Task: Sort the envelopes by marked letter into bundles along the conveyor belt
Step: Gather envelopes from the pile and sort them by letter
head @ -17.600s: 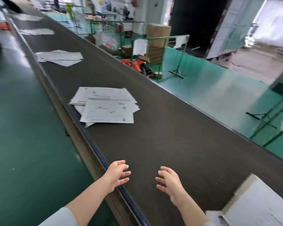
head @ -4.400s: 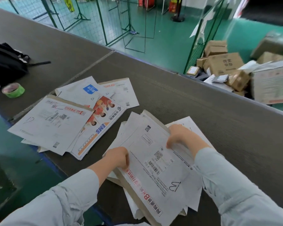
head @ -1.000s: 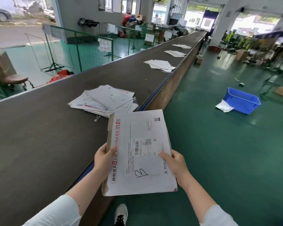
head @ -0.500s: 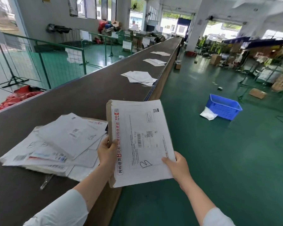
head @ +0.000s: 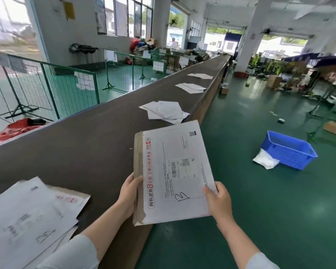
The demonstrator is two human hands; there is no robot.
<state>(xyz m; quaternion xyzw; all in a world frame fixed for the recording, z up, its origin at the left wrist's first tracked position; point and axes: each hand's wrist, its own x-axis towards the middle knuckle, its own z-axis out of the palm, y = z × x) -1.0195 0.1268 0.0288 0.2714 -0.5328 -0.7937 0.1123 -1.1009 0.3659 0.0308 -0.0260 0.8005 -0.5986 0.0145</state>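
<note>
I hold a stack of white envelopes (head: 175,171) over the near edge of the dark conveyor belt (head: 81,144); the top one carries a handwritten B. My left hand (head: 129,193) grips its left edge and my right hand (head: 218,200) grips its lower right edge. A bundle of envelopes (head: 29,216), its top one also marked B, lies on the belt at the lower left. Three more bundles sit further along the belt: one just ahead (head: 164,112), another beyond it (head: 190,87), and a far one (head: 200,75).
A blue plastic crate (head: 288,150) with a white bag (head: 266,162) beside it stands on the green floor to the right. Green wire fences (head: 52,84) line the far side of the belt. A white pillar (head: 250,33) and cartons stand further back.
I have moved along the belt: the B-marked bundle has slid to my lower left and the following bundle is nearer. Both hands keep the same hold on the envelopes.
</note>
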